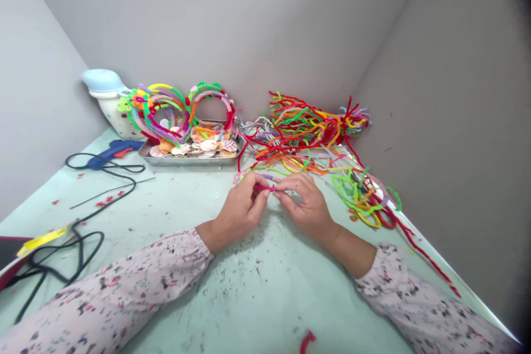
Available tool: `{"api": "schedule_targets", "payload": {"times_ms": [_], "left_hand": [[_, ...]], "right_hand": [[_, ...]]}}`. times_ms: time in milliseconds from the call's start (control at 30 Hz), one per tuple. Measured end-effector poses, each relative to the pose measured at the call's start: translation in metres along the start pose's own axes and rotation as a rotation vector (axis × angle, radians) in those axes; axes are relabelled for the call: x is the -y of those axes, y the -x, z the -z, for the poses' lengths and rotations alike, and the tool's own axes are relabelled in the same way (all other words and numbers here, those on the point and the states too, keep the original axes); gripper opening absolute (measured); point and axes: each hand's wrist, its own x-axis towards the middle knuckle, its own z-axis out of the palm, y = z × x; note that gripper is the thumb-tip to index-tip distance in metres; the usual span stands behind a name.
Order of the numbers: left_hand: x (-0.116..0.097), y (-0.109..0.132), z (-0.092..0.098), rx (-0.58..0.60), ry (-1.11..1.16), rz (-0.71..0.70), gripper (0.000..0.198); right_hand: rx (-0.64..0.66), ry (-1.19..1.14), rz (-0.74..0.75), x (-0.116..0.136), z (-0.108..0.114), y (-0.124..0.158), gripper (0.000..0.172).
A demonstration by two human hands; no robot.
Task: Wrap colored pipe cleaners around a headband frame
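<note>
My left hand [240,213] and my right hand [305,206] meet at the fingertips above the pale green tabletop. Both pinch a short red pipe cleaner [264,188], which is partly hidden by my fingers. Just beyond my hands lies a tangled heap of multicoloured pipe cleaners [302,127], with loose strands reaching close to my fingers. A few more yellow and green loops [357,202] sit to the right of my right hand.
Behind my hands, a metal tray [191,160] holds seashells, with pipe-cleaner rings [178,110] propped against it. A blue hot glue gun [112,152] and its black cord lie at the left. Grey walls enclose the back and sides. Small red scraps dot the tabletop.
</note>
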Motion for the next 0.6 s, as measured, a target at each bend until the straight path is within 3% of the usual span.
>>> {"api": "schedule_targets", "payload": {"times_ms": [300,600], "left_hand": [[-0.0003,0.0006,-0.0023,0.011,-0.001,0.042,0.007],[-0.0015,0.0002,-0.0001,0.021,-0.102,-0.024,0.006]], "right_hand": [[-0.011,0.049,0.025,-0.0016,0.0007,-0.0002,0.014],[0.029,0.025,-0.043,0.0009,0.0017,-0.0006,0.013]]}}
